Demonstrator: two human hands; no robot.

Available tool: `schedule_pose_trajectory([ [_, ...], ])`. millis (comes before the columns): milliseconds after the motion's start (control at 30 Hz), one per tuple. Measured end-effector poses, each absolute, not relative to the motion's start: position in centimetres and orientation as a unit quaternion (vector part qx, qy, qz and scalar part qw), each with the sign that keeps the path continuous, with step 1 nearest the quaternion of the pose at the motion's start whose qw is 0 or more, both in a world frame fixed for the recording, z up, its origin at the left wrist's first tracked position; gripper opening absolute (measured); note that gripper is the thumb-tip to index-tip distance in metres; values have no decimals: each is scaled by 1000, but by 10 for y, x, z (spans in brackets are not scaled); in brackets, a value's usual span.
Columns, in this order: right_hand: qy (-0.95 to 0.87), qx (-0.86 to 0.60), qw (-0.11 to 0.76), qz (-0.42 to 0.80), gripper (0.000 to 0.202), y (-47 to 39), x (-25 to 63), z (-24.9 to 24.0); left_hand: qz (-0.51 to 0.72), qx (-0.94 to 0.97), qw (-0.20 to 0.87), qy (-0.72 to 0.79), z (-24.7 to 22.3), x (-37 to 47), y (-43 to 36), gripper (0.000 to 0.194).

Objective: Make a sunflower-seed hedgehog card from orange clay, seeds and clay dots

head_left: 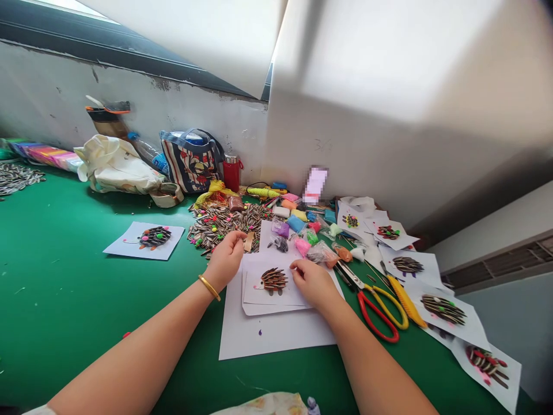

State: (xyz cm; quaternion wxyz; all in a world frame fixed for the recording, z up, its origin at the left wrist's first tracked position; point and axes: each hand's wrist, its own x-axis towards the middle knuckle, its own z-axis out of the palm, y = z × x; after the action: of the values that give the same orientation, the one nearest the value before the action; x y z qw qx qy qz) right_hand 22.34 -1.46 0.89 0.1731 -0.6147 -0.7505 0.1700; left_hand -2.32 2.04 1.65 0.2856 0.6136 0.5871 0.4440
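My left hand [227, 256], with a gold bangle at its wrist, is closed in a pinch. At its fingertips is a small flat tan piece [249, 241]. Just to the right, a hedgehog picture [273, 280] with sunflower-seed spines lies on a short stack of white cards [254, 297]. My right hand [314, 281] has its fingers curled together at the right edge of this stack; whatever they pinch, if anything, is hidden. Under the stack lies a larger white sheet [280, 340] with a small purple speck. A heap of striped sunflower seeds [228, 222] spreads beyond my left hand.
Several bags of coloured clay [298, 223] lie beyond the cards. Scissors [380, 300] and a yellow utility knife [406, 301] are at the right, beside finished hedgehog cards [444, 311]. Another hedgehog card [149, 239] lies left. Bags [192, 161] and a red flask [231, 174] line the wall.
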Motion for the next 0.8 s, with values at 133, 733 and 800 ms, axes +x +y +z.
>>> schedule_pose_trajectory([
  [133,-751,-616,172,167,21,-14,223,7,360,675,132,630,19,-36,28,27],
  [733,-757,-601,188,177,24,-14,223,5,291,730,-45,617,12,-42,37,26],
  [800,-759,-592,199,181,25,-14,223,5,283,726,-58,625,13,-42,37,28],
])
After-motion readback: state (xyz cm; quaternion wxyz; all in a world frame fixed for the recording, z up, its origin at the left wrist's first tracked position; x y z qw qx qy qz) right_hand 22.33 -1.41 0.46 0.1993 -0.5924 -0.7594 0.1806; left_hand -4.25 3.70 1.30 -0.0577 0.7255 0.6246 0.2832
